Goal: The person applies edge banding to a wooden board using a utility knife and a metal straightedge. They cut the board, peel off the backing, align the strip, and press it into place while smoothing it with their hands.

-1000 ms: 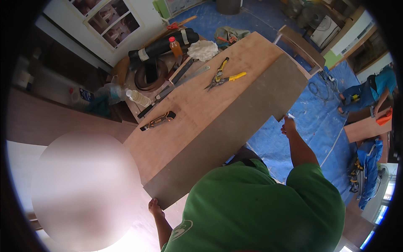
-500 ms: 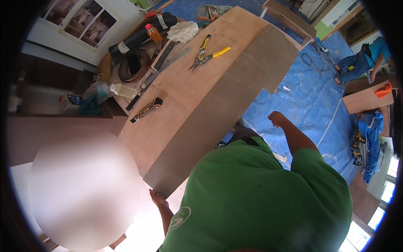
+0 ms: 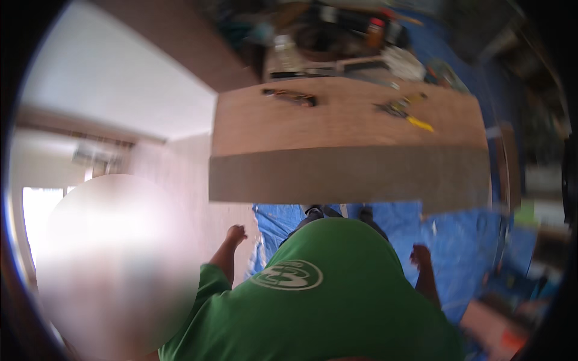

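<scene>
My left hand [image 3: 238, 233] hangs beside my body, away from the work table, its fingers loosely curled with nothing visible in them. On the other side my right hand [image 3: 419, 256] hangs over the blue tarp, also curled and empty as far as the blur shows. Ahead of me lies a wooden panel [image 3: 355, 129], with a grey-brown strip [image 3: 343, 175] along its near edge. A black and orange utility knife [image 3: 292, 96] rests on the panel's left part. Snips [image 3: 404, 110] with yellow handles lie on its right part. Neither hand touches these.
Behind the panel are a clear bottle [image 3: 286, 51], a bottle of orange drink [image 3: 376, 33] and a crumpled white cloth [image 3: 403, 63]. Blue tarp [image 3: 460, 246] covers the floor at right. A reddish board [image 3: 490, 325] sits at lower right. A pale blurred round patch hides the lower left.
The view has swung round, so the panel now lies crosswise ahead of me. My left hand has come off the panel's near corner. My right hand has lowered to my side.
</scene>
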`<state>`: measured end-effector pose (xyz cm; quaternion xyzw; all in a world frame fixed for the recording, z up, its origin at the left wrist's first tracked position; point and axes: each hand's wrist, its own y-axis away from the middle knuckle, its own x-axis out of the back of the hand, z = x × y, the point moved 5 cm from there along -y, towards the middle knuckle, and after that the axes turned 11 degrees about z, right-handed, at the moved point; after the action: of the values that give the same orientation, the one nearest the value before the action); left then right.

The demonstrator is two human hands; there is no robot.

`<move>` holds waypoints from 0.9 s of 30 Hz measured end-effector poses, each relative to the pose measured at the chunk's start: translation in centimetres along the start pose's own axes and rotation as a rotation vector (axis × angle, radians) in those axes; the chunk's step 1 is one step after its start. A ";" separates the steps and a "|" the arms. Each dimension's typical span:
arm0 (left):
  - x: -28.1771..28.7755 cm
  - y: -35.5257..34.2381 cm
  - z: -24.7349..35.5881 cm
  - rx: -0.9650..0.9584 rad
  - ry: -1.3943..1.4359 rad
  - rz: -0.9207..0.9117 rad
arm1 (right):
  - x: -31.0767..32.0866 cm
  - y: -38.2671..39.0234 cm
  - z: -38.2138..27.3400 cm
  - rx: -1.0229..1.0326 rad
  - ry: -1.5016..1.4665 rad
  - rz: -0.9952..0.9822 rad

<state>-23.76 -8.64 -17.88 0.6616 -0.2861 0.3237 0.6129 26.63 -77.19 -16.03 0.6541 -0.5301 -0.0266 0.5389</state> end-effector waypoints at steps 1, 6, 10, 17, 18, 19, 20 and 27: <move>-0.6 -0.9 3.6 -0.009 0.007 0.044 | -0.3 -1.4 1.2 -0.127 -0.115 -0.057; 1.1 -3.0 18.8 0.624 0.845 0.131 | 0.8 -12.3 4.1 -0.039 0.213 -0.381; 2.9 1.7 32.4 0.835 1.085 0.056 | 1.5 -12.6 -4.3 0.078 0.393 -0.392; 0.2 12.3 49.7 1.549 1.517 -0.009 | -4.3 -11.2 -13.3 0.306 0.622 -0.540; -0.3 13.3 51.5 1.576 1.486 -0.004 | -5.5 -10.7 -13.8 0.329 0.659 -0.568; -1.0 13.8 53.2 1.594 1.458 -0.001 | -6.6 -10.1 -14.5 0.353 0.697 -0.589; -1.4 13.6 54.6 1.597 1.432 0.007 | -7.4 -9.8 -15.3 0.384 0.731 -0.604; -3.9 15.1 58.2 1.821 1.370 0.390 | -12.4 -3.2 -15.9 0.549 0.925 -0.701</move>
<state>-33.43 -67.97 -13.76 0.4886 0.3482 0.7902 -0.1248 33.03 -57.94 -18.39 0.8466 0.0151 0.2206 0.4841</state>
